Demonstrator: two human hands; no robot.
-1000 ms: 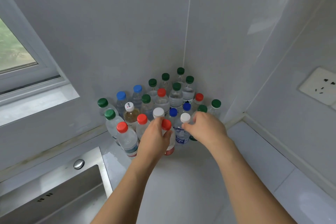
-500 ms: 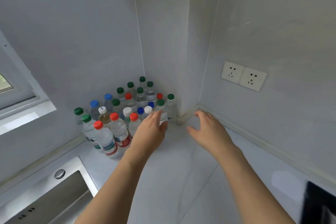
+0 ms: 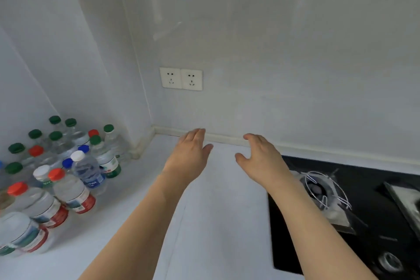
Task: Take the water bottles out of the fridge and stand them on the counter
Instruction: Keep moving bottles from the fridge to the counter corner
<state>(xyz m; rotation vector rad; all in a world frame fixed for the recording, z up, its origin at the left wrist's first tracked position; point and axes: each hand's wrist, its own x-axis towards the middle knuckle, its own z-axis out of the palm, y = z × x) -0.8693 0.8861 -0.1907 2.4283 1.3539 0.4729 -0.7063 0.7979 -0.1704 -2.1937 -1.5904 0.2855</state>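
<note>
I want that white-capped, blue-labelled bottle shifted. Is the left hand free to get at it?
Probably yes: the left hand is open and empty, and the white-capped bottle stands at the cluster's near edge, bare counter between them.

No legible text was recorded. The water bottles (image 3: 68,179) carried printed labels in red, green and blue bands, but all lettering was too blurred to read. The double wall socket (image 3: 181,78) showed no readable markings.

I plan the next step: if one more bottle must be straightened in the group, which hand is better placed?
Probably the left hand: it is open and nearer the bottles; the right hand is beside the stove.
</note>
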